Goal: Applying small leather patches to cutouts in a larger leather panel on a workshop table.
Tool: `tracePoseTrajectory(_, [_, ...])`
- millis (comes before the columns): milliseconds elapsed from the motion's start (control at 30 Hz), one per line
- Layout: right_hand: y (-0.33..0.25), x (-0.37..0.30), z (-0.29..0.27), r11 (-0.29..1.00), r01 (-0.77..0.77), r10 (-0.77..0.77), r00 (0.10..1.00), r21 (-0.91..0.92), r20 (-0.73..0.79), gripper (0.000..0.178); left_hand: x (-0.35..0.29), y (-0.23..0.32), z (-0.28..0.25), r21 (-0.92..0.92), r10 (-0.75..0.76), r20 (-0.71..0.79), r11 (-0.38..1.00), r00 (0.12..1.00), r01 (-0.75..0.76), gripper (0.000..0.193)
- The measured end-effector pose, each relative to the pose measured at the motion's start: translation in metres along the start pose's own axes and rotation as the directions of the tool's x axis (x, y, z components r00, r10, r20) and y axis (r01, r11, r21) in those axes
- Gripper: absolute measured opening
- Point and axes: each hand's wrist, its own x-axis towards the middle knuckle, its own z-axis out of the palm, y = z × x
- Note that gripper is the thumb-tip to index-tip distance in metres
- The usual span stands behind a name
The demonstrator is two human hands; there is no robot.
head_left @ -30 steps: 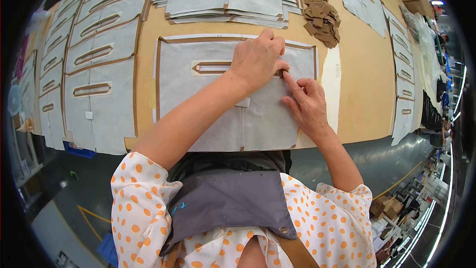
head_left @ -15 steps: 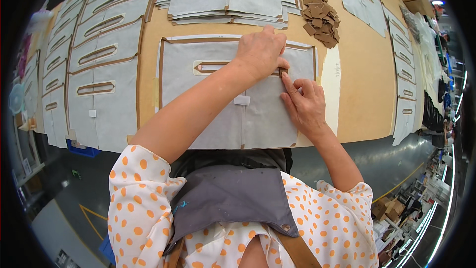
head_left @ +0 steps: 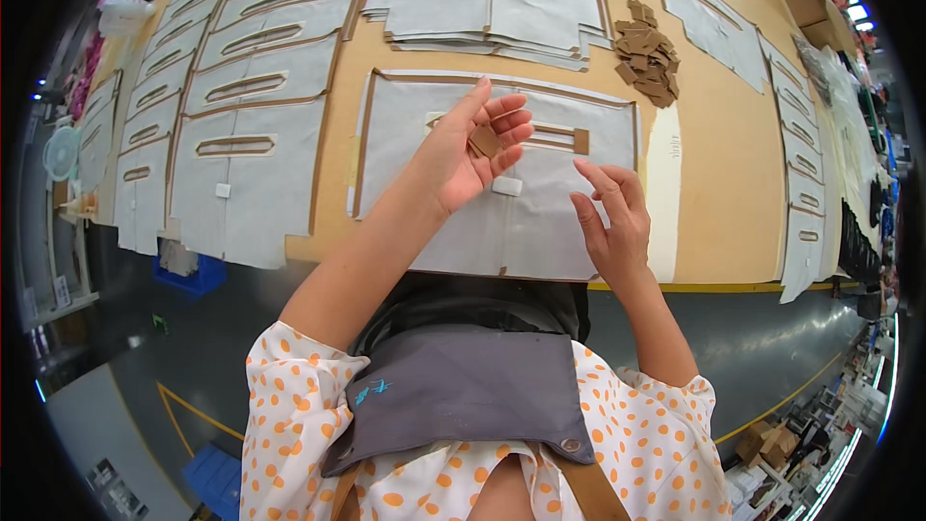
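Observation:
A grey panel [head_left: 555, 222] with brown edging along its top and sides lies flat before me. Across it runs a long slot [head_left: 555, 139] framed in brown strips, whose right end has a small brown piece across it. My left hand [head_left: 458, 154] is turned palm up over the slot's middle, fingers loosely curled around a small brown rectangular piece [head_left: 484, 142]. It hides part of the slot. Just below the slot's right end hovers my right hand [head_left: 617, 217], thumb and index finger apart with nothing between them. A small white label [head_left: 506, 186] sits below the slot.
A heap of brown pieces [head_left: 646, 53] lies at the back right of the table [head_left: 723, 174]. Behind my panel is a stack of grey panels [head_left: 540, 10]. Rows of slotted panels [head_left: 256, 174] overlap on the left, with more panels [head_left: 803, 203] at the right edge.
My left hand has drawn back left from the slot's right end and turned palm up, showing the brown piece. My right fingers have come off the slot. The whole view has shifted.

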Motion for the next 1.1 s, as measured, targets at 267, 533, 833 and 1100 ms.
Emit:
tracePoseTrajectory(267, [-0.062, 0.019, 0.036, 0.935, -0.086, 0.032, 0.987, 0.345, 0.159, 0.023, -0.045, -0.029, -0.023, -0.292, 0.037, 0.214, 0.956, 0.976, 0.028, 0.046])
tracePoseTrajectory(533, [-0.062, 0.013, 0.046, 0.967, 0.048, -0.083, 0.988, 0.250, 0.132, 0.024, -0.051, -0.044, -0.035, -0.240, 0.027, 0.232, 0.970, 0.972, 0.030, 0.043])
tracePoseTrajectory(833, [-0.057, 0.018, 0.043, 0.969, -0.011, 0.003, 0.999, 0.248, 0.034, 0.017, -0.058, -0.031, -0.022, -0.303, -0.050, 0.107, 0.949, 0.993, 0.080, 0.042])
tracePoseTrajectory(1100, [-0.065, 0.030, 0.052, 0.586, -0.499, 0.379, 0.865, 0.638, 0.328, 0.015, -0.069, -0.018, -0.041, 0.263, 0.216, -0.014, 0.943, 0.976, -0.205, 0.020])
